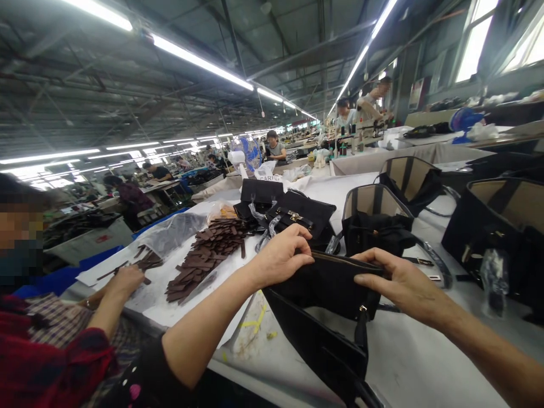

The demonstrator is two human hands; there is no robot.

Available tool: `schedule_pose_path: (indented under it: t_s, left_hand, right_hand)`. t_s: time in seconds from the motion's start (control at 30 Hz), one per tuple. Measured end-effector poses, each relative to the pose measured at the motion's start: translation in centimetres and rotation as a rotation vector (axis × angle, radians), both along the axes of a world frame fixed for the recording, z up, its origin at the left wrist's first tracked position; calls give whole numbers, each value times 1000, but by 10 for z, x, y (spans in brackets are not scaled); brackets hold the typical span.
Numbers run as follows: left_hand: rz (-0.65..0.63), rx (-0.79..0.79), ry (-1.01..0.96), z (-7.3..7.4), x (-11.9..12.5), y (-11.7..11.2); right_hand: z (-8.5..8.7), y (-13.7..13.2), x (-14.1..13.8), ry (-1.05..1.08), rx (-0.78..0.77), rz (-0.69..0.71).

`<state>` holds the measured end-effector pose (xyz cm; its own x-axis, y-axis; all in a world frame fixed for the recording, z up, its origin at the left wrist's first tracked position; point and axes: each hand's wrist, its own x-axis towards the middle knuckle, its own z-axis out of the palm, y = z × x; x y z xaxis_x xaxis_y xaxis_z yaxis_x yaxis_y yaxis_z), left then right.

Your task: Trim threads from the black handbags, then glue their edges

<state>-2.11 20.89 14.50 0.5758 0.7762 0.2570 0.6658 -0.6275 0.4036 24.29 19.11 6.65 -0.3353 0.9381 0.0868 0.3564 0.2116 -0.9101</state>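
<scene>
"How are the wearer's hands posed, with 12 o'clock at the top of the view?"

"The left hand (284, 255) is just below centre, toward 5 o'clock, its forearm reaching in from 7. The fingers curl, with thumb and index finger pinching one end of a top edge. The right hand (393, 277) comes in from 4 o'clock, thumb on the near face, fingers over the far side."

"So what are they grasping?"

"Both grip the same black handbag (325, 283), at 5 o'clock, above a white table (408, 351). Its top edge stretches between the hands. A wide black panel hangs toward the bottom of the view, and a small gold ring (362, 309) shows below the right thumb."

"Is there any writing?"

"On a white plastic bag (268, 170) just above centre, dark capitals seem to read 'CARF'; the rest is unclear."

"And containers?"

"Three open bags (376, 201) stand between 2 and 4 o'clock, black outside, tan inside with dark stripes. I cannot tell whether anything lies deep in them. Near centre, just beyond the left hand, black bag pieces (304, 212) lie stacked, one with a gold clasp (294, 216)."

"Who is at the left?"

"A co-worker in a red plaid sleeve (80, 354). That person's hand (130, 279), at 8 o'clock, is at a few dark strips (148, 259). A large heap of brown strips (204, 258) lies between that hand and the wearer's left one."
</scene>
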Motion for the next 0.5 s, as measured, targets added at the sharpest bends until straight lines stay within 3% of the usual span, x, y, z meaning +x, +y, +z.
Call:
schedule_pose_path:
  t_s: [0.5]
  left_hand:
    - [200, 19, 52, -7, 6, 5]
  right_hand:
    - [-2, 10, -7, -82, 106, -227]
